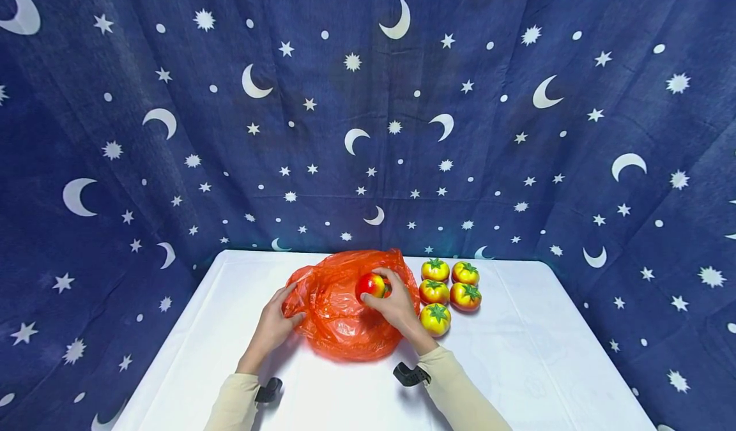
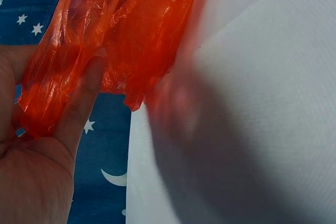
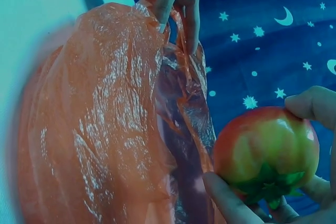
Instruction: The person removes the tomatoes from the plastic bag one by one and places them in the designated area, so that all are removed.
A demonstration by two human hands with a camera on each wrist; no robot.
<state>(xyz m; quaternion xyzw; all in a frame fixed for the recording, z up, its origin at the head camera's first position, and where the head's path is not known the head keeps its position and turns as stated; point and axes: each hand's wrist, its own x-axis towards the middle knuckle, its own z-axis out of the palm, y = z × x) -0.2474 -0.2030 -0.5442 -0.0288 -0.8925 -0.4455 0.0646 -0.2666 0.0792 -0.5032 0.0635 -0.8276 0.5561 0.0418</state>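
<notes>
A red plastic bag (image 1: 351, 341) lies on the white table with its mouth spread toward me. My left hand (image 1: 275, 321) holds the left edge of that mouth, the film (image 2: 47, 98) caught between thumb and fingers. Over the bag's right half, my right hand (image 1: 400, 306) grips a shiny red and yellow toy tomato (image 1: 370, 285). In the right wrist view the tomato (image 3: 265, 153) shows its green leafy top, with fingers and thumb around its sides, beside the bag's opening. Part of the bag's inside is hidden by the right hand.
Several more toy tomatoes (image 1: 435, 292) stand in two columns just right of the bag. The white table (image 1: 517, 354) reaches back to a dark blue curtain (image 1: 368, 99) printed with moons and stars. Each wrist wears a black band (image 1: 409, 374).
</notes>
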